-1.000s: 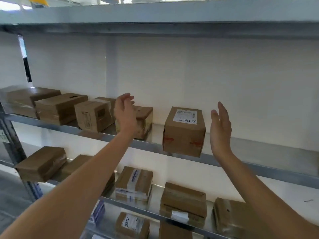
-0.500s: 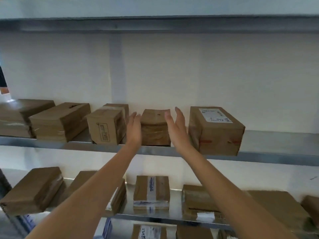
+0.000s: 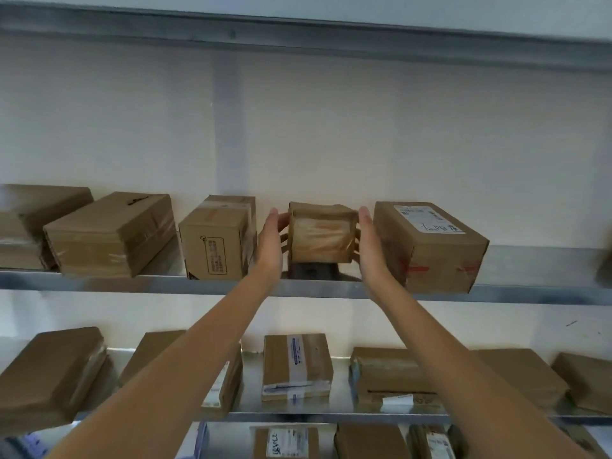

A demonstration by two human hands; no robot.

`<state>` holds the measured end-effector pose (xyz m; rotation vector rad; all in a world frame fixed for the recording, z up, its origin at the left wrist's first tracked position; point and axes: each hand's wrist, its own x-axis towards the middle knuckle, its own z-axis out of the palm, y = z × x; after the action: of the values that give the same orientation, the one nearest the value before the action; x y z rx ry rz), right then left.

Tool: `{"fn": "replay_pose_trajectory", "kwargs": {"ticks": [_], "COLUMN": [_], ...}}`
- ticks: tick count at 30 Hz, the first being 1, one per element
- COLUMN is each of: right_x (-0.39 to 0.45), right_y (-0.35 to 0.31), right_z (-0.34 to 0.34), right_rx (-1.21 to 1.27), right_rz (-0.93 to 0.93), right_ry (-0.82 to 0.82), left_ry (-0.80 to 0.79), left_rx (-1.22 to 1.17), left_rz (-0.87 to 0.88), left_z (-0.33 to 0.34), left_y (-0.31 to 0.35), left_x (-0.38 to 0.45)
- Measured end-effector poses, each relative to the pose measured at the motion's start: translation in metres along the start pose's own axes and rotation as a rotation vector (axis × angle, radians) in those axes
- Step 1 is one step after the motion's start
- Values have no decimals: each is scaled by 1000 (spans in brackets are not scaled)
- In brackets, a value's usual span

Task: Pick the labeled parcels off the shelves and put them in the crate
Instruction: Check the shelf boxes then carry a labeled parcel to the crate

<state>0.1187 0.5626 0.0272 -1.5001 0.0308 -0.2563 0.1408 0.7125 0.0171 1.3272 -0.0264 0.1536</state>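
On the upper shelf point(image 3: 331, 289), the left hand point(image 3: 270, 246) and right hand point(image 3: 372, 250) clasp a small taped parcel point(image 3: 320, 233), fingers pressed against its sides, lifted slightly between a printed box point(image 3: 215, 241) and a labeled box point(image 3: 430, 246) just beside.

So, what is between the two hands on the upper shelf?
In the head view, a small taped brown parcel sits between the left hand and the right hand, gripped at both sides and lifted off the shelf.
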Motion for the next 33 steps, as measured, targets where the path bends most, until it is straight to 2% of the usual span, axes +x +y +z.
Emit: {"fn": "replay_pose_trajectory", "kwargs": {"ticks": [5, 12, 16, 23, 29, 33], "right_x": [2, 6, 5, 7, 10, 11], "right_y": [-19, -17, -16, -26, -37, -61], "right_z": [-6, -8, -7, -2, 0, 2], "right_rx": [28, 38, 28, -56, 8, 139], "right_rz": [-38, 16, 17, -23, -107, -87], "right_ry": [53, 12, 1, 0, 110, 205], "left_ry": [-45, 11, -53, -102, -130, -101], "left_rx": [0, -35, -51, 17, 102, 221], "left_rz": [49, 93, 24, 78, 71, 154], "left_z": [2, 10, 10, 11, 8, 12], "left_y": [10, 19, 24, 26, 28, 39], "left_x": [11, 4, 6, 3, 2, -2]}}
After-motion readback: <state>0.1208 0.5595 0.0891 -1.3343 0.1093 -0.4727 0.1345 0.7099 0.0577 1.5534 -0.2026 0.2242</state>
